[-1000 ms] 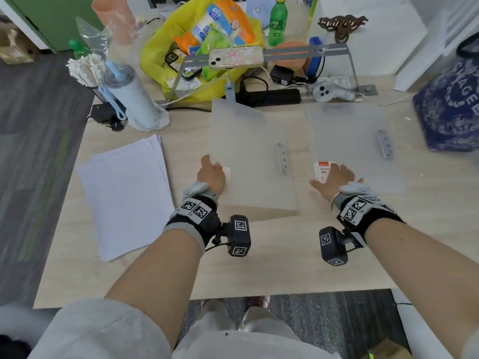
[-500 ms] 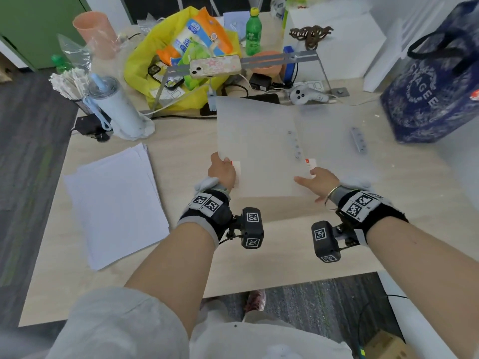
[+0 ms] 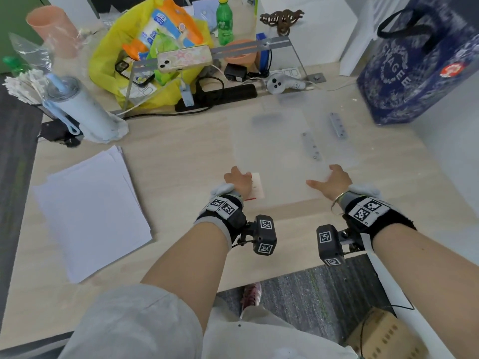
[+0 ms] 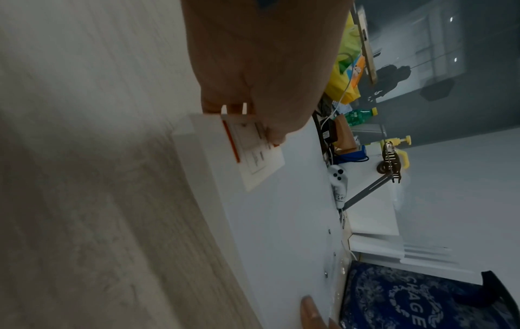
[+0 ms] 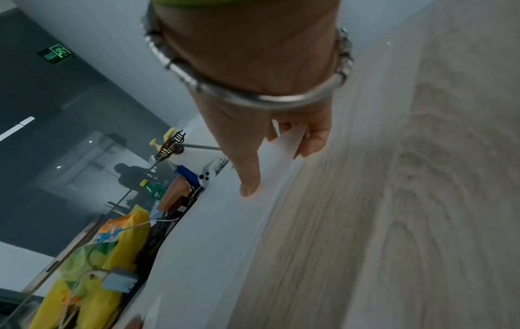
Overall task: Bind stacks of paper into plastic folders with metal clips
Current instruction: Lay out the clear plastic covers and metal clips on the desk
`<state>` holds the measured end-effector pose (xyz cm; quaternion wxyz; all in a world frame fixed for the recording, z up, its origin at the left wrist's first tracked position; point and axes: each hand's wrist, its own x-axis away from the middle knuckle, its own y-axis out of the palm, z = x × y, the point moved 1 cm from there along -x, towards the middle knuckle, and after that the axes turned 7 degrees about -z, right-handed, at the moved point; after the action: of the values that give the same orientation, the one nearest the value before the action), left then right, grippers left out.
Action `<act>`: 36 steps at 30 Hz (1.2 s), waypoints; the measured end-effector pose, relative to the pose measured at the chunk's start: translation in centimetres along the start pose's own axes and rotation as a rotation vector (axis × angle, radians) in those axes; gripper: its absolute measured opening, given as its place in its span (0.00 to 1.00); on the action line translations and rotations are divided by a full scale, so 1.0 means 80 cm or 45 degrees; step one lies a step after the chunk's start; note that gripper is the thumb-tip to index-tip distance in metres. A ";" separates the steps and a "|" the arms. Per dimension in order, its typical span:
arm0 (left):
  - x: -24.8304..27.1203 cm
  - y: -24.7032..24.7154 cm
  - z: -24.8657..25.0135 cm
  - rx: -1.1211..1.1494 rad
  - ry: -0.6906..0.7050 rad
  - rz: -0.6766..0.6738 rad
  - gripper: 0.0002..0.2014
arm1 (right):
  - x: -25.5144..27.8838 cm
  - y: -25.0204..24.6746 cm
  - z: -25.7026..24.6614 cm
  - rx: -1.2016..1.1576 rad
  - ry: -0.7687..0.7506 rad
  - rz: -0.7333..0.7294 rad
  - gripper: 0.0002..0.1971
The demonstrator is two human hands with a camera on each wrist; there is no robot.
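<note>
Pale wood bench (image 3: 166, 161) seen from the head camera: translucent plastic folders (image 3: 272, 151) lying overlapped at centre, two metal clips (image 3: 311, 146) showing through, loose white paper stack (image 3: 90, 208) well apart at left. Left hand (image 3: 239, 178) on the near left corner beside a small orange-edged label (image 3: 255, 186); right hand (image 3: 331, 181) at the near right edge, thumb spread. Bare bench nearer than the folders; clutter crowding the far edge, blue bag (image 3: 420, 60) at far right.

From the left wrist: fingers (image 4: 270, 124) curled, pinching folder corner and label together.

From the right wrist: thumb on top, fingers (image 5: 312, 142) curled under the raised folder edge, gripping it.
</note>
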<state>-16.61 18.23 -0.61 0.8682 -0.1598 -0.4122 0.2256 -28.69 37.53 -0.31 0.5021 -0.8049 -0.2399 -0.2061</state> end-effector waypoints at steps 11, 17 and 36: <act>0.011 0.026 -0.022 -0.158 -0.051 -0.181 0.26 | 0.007 -0.008 0.017 -0.082 -0.098 0.096 0.36; 0.022 0.024 -0.016 0.006 -0.009 -0.377 0.22 | 0.007 -0.012 0.015 -0.046 -0.127 0.143 0.34; 0.064 0.017 -0.015 -0.633 0.059 -0.682 0.29 | 0.037 -0.023 -0.008 -0.074 -0.072 0.272 0.26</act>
<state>-13.18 21.96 1.27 0.8402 -0.2575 -0.4618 -0.1206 -27.51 38.18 2.96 0.4907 -0.8456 -0.1609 -0.1354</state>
